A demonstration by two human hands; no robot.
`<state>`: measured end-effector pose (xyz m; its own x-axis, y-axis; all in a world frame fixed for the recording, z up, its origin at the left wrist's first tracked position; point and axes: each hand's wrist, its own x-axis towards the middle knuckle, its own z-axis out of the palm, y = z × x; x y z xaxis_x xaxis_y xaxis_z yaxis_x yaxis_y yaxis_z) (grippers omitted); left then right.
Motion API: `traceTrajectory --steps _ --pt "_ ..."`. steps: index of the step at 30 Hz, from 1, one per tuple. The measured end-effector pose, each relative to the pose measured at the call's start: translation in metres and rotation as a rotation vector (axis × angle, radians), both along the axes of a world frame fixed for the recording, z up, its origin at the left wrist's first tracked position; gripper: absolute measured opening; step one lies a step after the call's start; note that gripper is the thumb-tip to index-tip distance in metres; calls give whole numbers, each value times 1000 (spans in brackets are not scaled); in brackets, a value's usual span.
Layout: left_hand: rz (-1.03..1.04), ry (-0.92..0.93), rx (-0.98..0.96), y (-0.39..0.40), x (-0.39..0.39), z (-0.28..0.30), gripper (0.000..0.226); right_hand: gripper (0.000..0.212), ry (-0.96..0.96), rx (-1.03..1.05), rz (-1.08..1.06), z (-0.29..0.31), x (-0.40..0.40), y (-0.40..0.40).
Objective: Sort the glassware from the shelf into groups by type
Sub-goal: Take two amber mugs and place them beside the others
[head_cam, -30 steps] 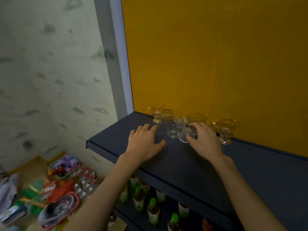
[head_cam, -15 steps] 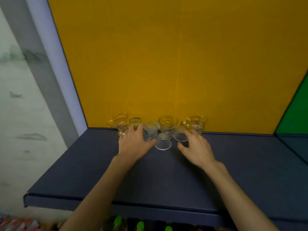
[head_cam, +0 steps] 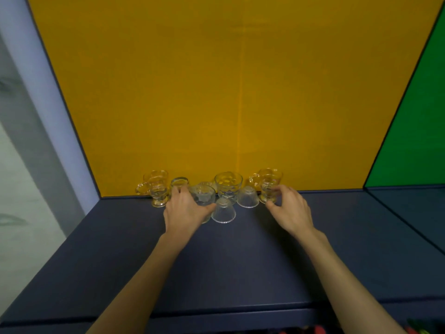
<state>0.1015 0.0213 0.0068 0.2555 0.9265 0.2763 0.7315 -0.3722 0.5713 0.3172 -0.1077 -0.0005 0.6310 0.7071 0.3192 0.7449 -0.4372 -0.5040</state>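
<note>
Clear glassware stands in a row against the yellow back wall of a dark blue shelf (head_cam: 240,261). A footed handled cup (head_cam: 156,188) is at the left, a small shot glass (head_cam: 179,184) beside it, then a patterned tumbler (head_cam: 203,197). Two ribbed glasses stand upside down (head_cam: 223,210) (head_cam: 248,197) before a wide bowl glass (head_cam: 228,185). A second footed handled cup (head_cam: 268,184) is at the right. My left hand (head_cam: 184,210) wraps around the tumbler. My right hand (head_cam: 290,208) curls beside the right cup, fingertips touching it.
A green panel (head_cam: 409,131) forms the right side wall, and a pale grey frame (head_cam: 36,112) borders the left. The shelf's front edge (head_cam: 216,317) runs along the bottom, with bits of coloured items just below it at the right.
The view has swung from the floor and lower shelf to face the shelf squarely. My left hand closed around the tumbler; my right hand moved from the upside-down glass to the right footed cup.
</note>
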Motion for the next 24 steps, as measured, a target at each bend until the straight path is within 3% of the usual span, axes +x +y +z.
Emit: traceTrajectory --steps 9,17,21,24 --pt "-2 -172 79 11 -15 28 102 68 193 73 -110 0 29 25" --pt "-153 -354 -76 4 -14 40 84 84 364 182 -84 0 37 46" --pt "-179 -381 -107 2 -16 34 84 84 435 221 -43 -2 39 54" --pt "-184 -395 -118 3 -20 28 85 67 469 285 -63 -4 41 56"
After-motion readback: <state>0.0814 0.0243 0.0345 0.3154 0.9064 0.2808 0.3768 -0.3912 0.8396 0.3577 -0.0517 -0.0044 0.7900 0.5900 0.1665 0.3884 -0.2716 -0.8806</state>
